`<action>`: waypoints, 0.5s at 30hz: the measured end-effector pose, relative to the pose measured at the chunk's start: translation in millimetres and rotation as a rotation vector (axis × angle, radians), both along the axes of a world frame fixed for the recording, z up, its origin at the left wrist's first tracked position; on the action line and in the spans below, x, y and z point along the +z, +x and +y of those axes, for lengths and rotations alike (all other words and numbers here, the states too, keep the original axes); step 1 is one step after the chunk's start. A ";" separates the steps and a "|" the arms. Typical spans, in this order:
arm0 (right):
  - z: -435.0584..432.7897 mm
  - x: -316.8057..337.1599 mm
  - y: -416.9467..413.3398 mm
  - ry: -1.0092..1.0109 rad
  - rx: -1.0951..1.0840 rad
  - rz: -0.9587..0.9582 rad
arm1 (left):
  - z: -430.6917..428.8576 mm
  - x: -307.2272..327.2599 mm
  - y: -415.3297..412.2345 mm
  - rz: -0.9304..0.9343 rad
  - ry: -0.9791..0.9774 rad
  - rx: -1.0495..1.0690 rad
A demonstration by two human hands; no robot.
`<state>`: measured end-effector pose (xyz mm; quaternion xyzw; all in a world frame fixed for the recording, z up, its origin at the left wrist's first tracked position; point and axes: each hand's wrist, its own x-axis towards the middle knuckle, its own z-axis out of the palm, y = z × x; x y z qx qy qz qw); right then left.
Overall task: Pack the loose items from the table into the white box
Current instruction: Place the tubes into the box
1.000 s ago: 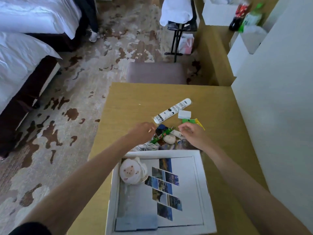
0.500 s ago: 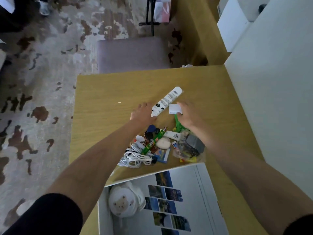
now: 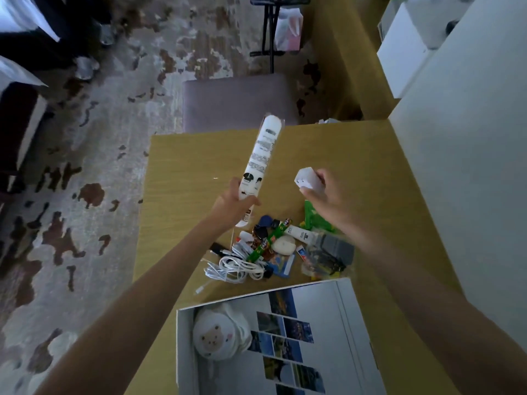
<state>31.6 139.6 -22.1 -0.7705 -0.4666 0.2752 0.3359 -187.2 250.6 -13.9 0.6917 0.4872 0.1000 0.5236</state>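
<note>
My left hand [image 3: 232, 203] grips the lower end of a long white tube [image 3: 261, 158] with black print, raised off the wooden table [image 3: 182, 172] and pointing away from me. My right hand [image 3: 325, 195] holds a small white block [image 3: 306, 179] above the table. Below both hands lies a pile of loose items: a white coiled cable [image 3: 233, 267], a green stick pack [image 3: 269, 239], a white oval piece [image 3: 283, 245], a green packet [image 3: 315, 218] and a grey pouch [image 3: 335, 248]. The white box [image 3: 184, 352] stands open at the near edge, holding a round bear-face item [image 3: 216, 336] and a photo sheet [image 3: 288, 337].
A purple-grey stool [image 3: 239, 101] stands at the table's far edge. A white wall or cabinet [image 3: 467, 143] runs along the right side. Patterned carpet [image 3: 85, 181] lies to the left, with beds at the far left. A black stand [image 3: 269, 32] is behind the stool.
My left hand has picked the white tube up off the table and tilted it up. My right hand has lifted the small white block. The camera view has tilted down.
</note>
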 end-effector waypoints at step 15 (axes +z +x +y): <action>-189.2 69.0 -105.5 -0.153 0.503 0.267 | -224.2 76.8 -135.7 -0.189 0.017 0.138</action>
